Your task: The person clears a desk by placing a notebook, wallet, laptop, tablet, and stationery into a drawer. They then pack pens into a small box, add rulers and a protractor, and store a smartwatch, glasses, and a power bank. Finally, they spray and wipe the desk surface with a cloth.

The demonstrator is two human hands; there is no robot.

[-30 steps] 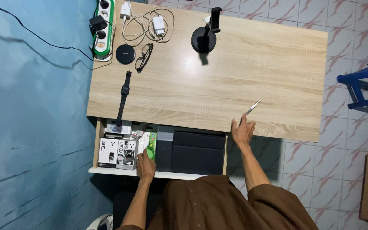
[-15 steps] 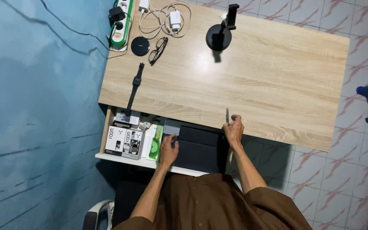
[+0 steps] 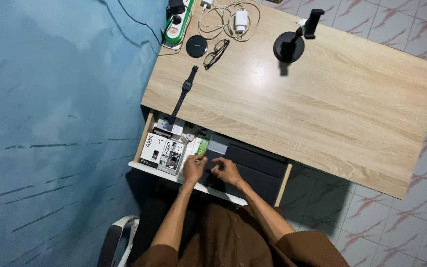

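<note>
A blue wall (image 3: 50,99) is seen at far left, with a white chair edge (image 3: 117,237) below it. An open drawer (image 3: 183,179) is pulled out under the wooden table (image 3: 322,109); at its left end two white boxes (image 3: 163,153) are laid side by side, with a green packet (image 3: 202,146) just beside them. The left hand (image 3: 193,169) is placed over the drawer at the green packet's near end, its fingers curled narrow; whether anything is gripped cannot be told. The right hand (image 3: 227,171) is held just beside it, above the dark flat cases (image 3: 260,170), its fingers bent and half closed; its hold likewise cannot be told. On the table, a black watch (image 3: 184,91), a power strip (image 3: 176,22), a round black puck (image 3: 196,46), glasses (image 3: 216,53), a white charger with cable (image 3: 240,19) and a black stand (image 3: 292,44) are noted, well apart from both hands.
</note>
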